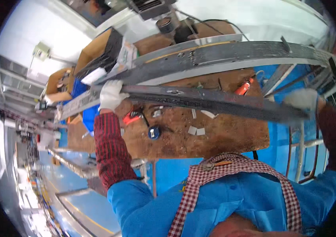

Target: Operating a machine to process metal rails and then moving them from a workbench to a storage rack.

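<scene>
A long dark profile bar (199, 98) lies slantwise over the wooden bench, its right end nearer me and blurred. My left hand (112, 94), in a white glove, is closed round the bar's left end. My right hand (300, 98), also gloved, is at the bar's right end and appears closed on it; motion smears its fingers. Beyond the bar runs a wider grey metal beam (223, 54) with small holes. On the bench below the bar are a blue round tape (154, 132), a red-handled tool (131, 117) and two small white squares (196, 130).
The brown wooden bench (231, 138) has a near edge close to my apron. A red and white tool (244, 87) lies at its right. Cardboard boxes (59, 85) stand at the left, beside a blue bin (90, 119). Metal frames (301, 146) stand at the right over blue floor.
</scene>
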A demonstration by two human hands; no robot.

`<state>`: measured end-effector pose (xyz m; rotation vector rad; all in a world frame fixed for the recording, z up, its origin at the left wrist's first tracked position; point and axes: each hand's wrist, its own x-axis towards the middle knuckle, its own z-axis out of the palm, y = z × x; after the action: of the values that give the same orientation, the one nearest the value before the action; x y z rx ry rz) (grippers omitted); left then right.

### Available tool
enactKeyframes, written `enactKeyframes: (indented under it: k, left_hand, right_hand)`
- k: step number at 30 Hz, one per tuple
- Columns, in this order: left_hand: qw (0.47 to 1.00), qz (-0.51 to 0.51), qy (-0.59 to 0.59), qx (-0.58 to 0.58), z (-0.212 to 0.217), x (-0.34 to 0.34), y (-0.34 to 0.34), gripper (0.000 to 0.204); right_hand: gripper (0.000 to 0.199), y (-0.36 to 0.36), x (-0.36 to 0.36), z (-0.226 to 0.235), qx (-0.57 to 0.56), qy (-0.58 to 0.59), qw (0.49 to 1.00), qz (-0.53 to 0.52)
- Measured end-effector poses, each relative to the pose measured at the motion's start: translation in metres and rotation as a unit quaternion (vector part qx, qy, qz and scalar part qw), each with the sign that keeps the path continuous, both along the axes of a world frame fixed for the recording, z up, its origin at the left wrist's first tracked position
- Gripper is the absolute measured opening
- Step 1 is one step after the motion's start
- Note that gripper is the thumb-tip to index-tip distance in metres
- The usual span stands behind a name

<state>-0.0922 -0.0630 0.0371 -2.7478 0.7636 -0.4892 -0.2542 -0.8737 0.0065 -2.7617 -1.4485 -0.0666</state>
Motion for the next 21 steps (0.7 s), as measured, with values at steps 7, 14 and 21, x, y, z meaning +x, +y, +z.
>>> enactKeyframes:
  k: [7,14,21]
  left_hand:
    - [0.988,0.111,0.071,-0.074,-0.013,0.033,-0.001,0.047]
    - [0.992,0.094,0.049,-0.071,-0.027,0.057,0.018,0.055]
    - [0.974,0.16,0.083,-0.14,-0.013,0.046,0.075,0.061]
  right_hand:
    - [0.041,0.049,0.199,0.039,-0.156,0.062,0.951,-0.261]
    - [0.047,0.133,0.212,0.033,0.042,-0.069,0.894,-0.441]
    - [0.075,0.219,0.18,-0.02,0.19,-0.243,0.912,-0.269]
